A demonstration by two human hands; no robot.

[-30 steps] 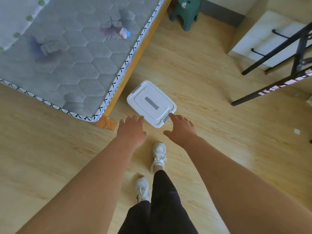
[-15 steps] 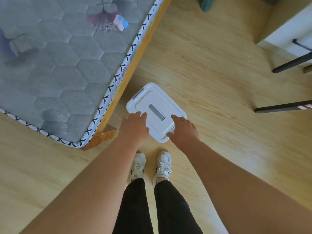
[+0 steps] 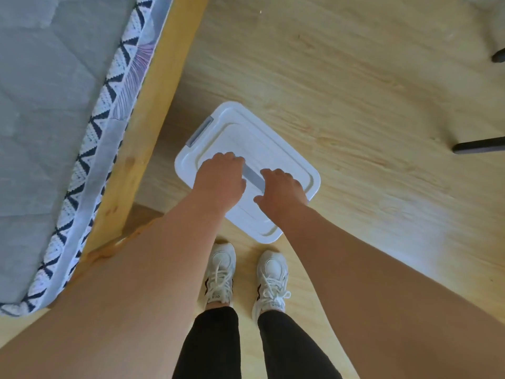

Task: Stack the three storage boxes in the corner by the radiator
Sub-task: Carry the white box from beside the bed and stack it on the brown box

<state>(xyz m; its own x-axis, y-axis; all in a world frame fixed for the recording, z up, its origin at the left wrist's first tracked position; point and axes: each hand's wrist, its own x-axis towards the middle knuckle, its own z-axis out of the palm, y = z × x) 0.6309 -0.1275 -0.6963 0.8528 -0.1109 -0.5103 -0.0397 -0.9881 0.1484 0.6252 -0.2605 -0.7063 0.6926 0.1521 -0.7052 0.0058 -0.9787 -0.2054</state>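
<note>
storage box (image 3: pixel 276 149): white plastic, lid on, grey carry handle (image 3: pixel 254 177) recessed along the lid's middle, grey latch (image 3: pixel 199 131) on the far-left short edge. it stands on the wooden floor (image 3: pixel 355 105), just beside the bed frame (image 3: pixel 153 110), set at a slant to it, directly ahead of the person's white trainers (image 3: pixel 220 274).

left hand (image 3: pixel 220 181): now over the lid at the handle's left end, fingers curled down; a second ago it hung short of the box's near edge. whether the fingers have hooked the handle cannot be told, since the knuckles hide them.

right hand (image 3: pixel 282 190): likewise brought forward onto the lid at the handle's right end, fingers bent, thumb spread. contact with the lid looks likely; a closed grasp is not shown.

change noted: both hands have gone from reaching to arriving on the lid, and the view has dropped closer, which suggests the person is bending down.

meaning for the task: judged to be the pick-up of one box, lift not yet begun. no radiator, corner or other boxes are in view, so the stacking place lies elsewhere.

surroundings: grey quilted mattress (image 3: pixel 46 91) with patterned edging; dark furniture leg (image 3: pixel 478 144) at right.
</note>
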